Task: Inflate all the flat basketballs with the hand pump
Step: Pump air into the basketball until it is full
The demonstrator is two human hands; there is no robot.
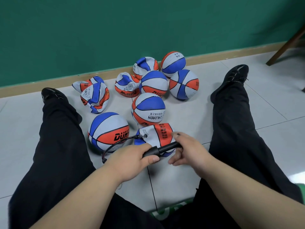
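Pump [166, 148] gripped by left hand [132, 157], right hand [189, 150]; hose [115, 143] in flat basketball [154, 135].

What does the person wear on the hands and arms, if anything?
Nothing that shows. The left hand and the right hand have no gloves and no rings in view. Both forearms are uncovered to the picture's lower edge: no sleeve, no watch.
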